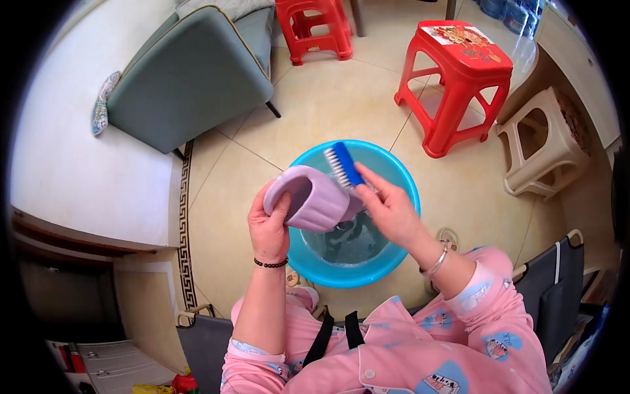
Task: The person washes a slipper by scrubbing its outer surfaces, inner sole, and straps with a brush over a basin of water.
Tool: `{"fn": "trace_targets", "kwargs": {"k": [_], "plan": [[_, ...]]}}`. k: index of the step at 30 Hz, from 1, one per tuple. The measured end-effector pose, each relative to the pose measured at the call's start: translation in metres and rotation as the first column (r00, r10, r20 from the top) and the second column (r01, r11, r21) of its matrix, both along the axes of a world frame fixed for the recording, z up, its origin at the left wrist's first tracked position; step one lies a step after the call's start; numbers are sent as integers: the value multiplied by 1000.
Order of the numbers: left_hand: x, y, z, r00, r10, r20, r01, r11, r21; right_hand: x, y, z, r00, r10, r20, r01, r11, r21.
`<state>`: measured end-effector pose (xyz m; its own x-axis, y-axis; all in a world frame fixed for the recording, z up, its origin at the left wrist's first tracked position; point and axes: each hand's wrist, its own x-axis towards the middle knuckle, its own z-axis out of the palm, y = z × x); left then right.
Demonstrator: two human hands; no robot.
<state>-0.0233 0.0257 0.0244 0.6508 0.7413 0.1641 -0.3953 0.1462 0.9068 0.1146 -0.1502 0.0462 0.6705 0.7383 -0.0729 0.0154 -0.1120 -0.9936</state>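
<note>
A light purple slipper (318, 203) is held above a blue basin (302, 262) of water. My left hand (269, 226) grips one end of it, with the thumb inside the opening. In my right hand (390, 210) is a blue brush (344, 164) with white bristles, which face left toward the slipper. The brush is just above and right of the slipper; whether they touch is hard to tell. Something dark lies in the basin's water, too unclear to name.
A red stool (453, 79) stands beyond the basin on the right, a second red stool (315, 29) at the top. Right of them is a beige stool (548, 141). A grey-green sofa (190, 79) is at upper left. Tiled floor (230, 164) surrounds the basin.
</note>
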Motion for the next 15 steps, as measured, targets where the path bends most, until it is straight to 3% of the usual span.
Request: {"fn": "trace_targets", "kwargs": {"k": [1,4,8,10,12,14,15], "plan": [[2,-2,-2,1000,-9,1,9,1000,14,-5,-1,5,998,26,58,-31,995,94],[6,-3,-8,1000,-11,1,11,1000,0,-10,2,-16,998,36,52,-41,994,99],[3,0,-6,999,18,-42,-21,997,-71,10,1,-47,990,37,134,-25,996,-91],[3,1,-4,999,30,-43,-34,994,-105,7,1,-35,986,-3,165,18,996,-86],[6,-6,-3,998,14,-57,-14,1000,13,-2,2,-14,971,-64,229,47,995,83],[9,-11,-12,990,-18,-139,42,984,175,-13,4,-1,978,-33,205,6,991,132],[12,-19,-9,986,-14,-168,51,975,217,-18,5,1,952,-47,302,-5,986,169]]}}
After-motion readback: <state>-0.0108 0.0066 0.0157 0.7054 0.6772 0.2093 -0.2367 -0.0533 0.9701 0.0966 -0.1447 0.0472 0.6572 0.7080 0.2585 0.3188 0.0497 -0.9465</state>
